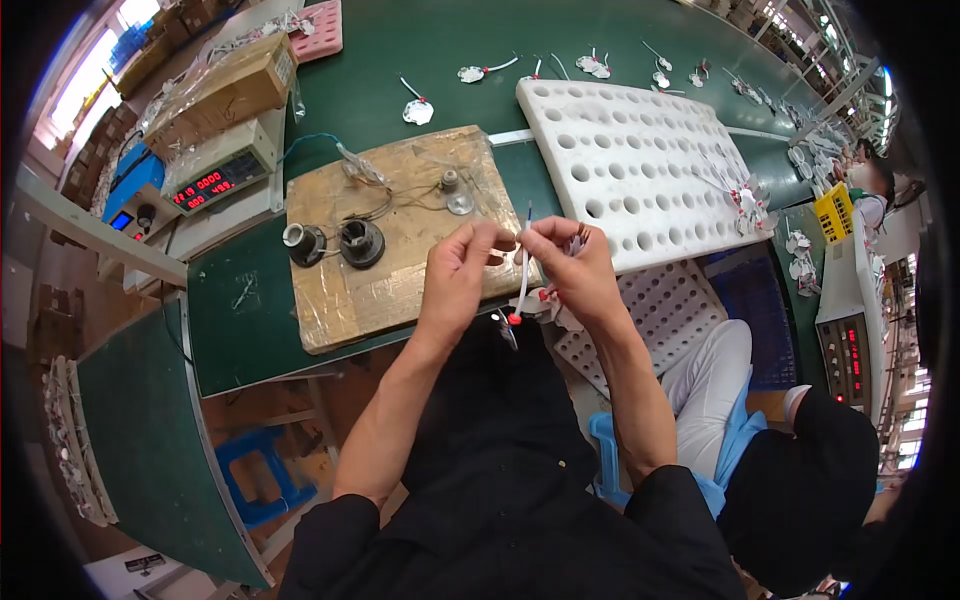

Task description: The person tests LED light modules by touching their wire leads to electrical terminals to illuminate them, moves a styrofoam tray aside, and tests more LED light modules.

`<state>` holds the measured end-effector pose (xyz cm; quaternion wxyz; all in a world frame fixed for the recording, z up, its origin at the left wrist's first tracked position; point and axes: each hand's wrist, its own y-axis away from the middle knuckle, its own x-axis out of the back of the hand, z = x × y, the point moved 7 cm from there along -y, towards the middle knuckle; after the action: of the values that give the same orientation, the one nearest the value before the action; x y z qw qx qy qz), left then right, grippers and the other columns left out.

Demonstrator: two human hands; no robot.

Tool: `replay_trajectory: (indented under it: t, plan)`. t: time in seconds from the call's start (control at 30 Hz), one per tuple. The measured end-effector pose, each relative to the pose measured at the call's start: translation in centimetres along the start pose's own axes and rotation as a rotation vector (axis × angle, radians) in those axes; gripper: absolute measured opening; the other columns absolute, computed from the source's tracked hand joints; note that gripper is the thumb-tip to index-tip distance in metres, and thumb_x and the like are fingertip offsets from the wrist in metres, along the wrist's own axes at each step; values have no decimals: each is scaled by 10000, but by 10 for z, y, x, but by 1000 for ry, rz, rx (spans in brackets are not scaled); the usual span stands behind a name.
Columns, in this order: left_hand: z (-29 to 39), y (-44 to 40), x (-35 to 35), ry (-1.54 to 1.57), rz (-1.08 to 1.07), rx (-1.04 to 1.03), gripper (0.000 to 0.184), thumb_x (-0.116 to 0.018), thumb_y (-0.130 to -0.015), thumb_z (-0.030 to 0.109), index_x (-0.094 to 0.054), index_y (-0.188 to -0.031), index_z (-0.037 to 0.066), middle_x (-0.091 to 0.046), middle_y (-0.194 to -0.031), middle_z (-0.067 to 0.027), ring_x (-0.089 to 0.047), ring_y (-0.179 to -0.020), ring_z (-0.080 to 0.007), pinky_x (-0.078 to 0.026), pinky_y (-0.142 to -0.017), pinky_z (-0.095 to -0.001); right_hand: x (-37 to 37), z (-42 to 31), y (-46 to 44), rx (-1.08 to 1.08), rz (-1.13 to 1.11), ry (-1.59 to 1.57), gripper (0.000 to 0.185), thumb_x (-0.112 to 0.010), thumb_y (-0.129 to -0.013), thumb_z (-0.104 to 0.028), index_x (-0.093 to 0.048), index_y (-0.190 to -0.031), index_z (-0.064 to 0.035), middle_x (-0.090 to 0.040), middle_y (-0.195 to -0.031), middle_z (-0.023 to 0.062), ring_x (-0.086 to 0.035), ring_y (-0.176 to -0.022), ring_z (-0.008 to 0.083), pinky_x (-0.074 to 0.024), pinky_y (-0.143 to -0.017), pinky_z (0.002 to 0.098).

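The green desk [235,350] spreads in front of me, its near edge just beyond my lap. To my right a co-worker [800,480] in a black top and white trousers sits close to that same edge. The foam board [630,170], white and full of round holes, lies tilted on the desk, its near end at the near edge; below that edge is a second foam sheet [640,320]. Left of the white one, a gap between them, the brown board [330,205] sits along the near edge, towards the desk's near left corner. Past the left edge stand a box [225,90] and, just nearer me, a meter [215,170] with red digits.

My right hand [575,262] grasps a white wire [525,268] between thumb and forefinger, with more leads gathered in its curled fingers. My left hand [462,270] has its thumb and forefinger drawn together next to the wire; I cannot tell whether they touch it.

On the brown board, a black cup [361,246] and a smaller socket [308,246] stand by its left edge, a metal disc [459,203] near its far right corner. Silver pieces [417,111] are scattered towards the desk's far edge. The wire hangs by the brown board's near right corner, a red plug [515,319] at its lower end.
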<state>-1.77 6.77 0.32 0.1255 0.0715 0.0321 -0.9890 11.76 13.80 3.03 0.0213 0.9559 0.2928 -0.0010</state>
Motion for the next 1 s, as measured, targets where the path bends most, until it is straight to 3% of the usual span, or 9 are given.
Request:
replay_trajectory:
  t: [0.17, 0.2, 0.3, 0.33, 0.53, 0.73, 0.83, 0.93, 1.0]
  plan:
    - [-11, 39, -3, 154, -187, 76, 464, -469, -1036, 337, -465, -1337, -16, -650, -1093, -130, -640, -1031, -178, -499, -869, -282, 9, -21, -2, 49, 106, -133, 158, -663, -934, -140, -680, -888, 11, -641, -693, -11, -384, -518, -28, -250, -437, 185]
    - [-13, 45, -3, 231, -192, 113, 423, -556, -1003, 228, -460, -1343, -5, -632, -1053, -104, -627, -1001, -153, -509, -830, -267, 12, -21, -5, 58, 111, -131, 158, -656, -937, -136, -684, -878, 7, -648, -701, -12, -382, -520, -31, -247, -441, 173]
    - [-7, 59, 0, 377, -42, 40, 469, -649, -934, 92, -454, -1351, 1, -613, -1035, -79, -619, -923, -125, -516, -790, -244, 16, -20, -11, 119, 144, 61, 166, -655, -937, -135, -683, -868, 14, -663, -710, -11, -423, -529, -15, -299, -454, 180]
    - [-11, 60, 2, 478, 32, 59, 486, -685, -874, -21, -479, -1313, 12, -590, -1023, -59, -604, -847, -97, -520, -697, -209, 11, -24, -11, 196, 171, 66, 166, -671, -919, -136, -684, -872, 23, -668, -680, 3, -476, -540, 17, -372, -481, 213]
    - [-34, 68, 23, 495, 282, -56, 280, -707, -894, 58, -580, -1137, -1, -668, -895, -80, -655, -721, -116, -518, -564, -199, 0, -46, -8, 492, 260, 707, 141, -680, -901, -83, -689, -959, 45, -704, -747, 90, -641, -633, 111, -496, -587, 268]
    - [-30, 77, 21, 669, 303, -4, 237, -683, -919, 90, -622, -1108, -40, -699, -919, -110, -693, -753, -154, -527, -569, -203, -22, -47, -17, 632, 227, 896, 138, -668, -886, -69, -701, -975, 30, -686, -767, 169, -690, -674, 269, -519, -620, 341]
    - [-20, 77, 25, 568, 309, -11, 239, -678, -921, 82, -632, -1116, -48, -699, -921, -105, -701, -783, -161, -537, -579, -208, -30, -46, -24, 598, 174, 875, 233, -667, -769, -8, -689, -1001, -19, -643, -780, 154, -643, -756, 356, -507, -672, 431]
    - [-21, 73, 34, 509, 381, -57, 216, -665, -928, 67, -638, -1109, -47, -696, -926, -98, -692, -775, -146, -548, -594, -213, -40, -47, -27, 575, 127, 937, 240, -672, -753, -18, -702, -991, -27, -641, -786, 148, -642, -775, 357, -507, -679, 437]
    - [-19, 69, 38, 457, 406, -94, 187, -649, -940, 75, -646, -1095, -31, -690, -905, -78, -666, -737, -116, -539, -598, -208, -42, -42, -33, 579, 98, 963, 142, -682, -822, -65, -714, -947, -6, -662, -752, 153, -658, -684, 314, -509, -626, 389]
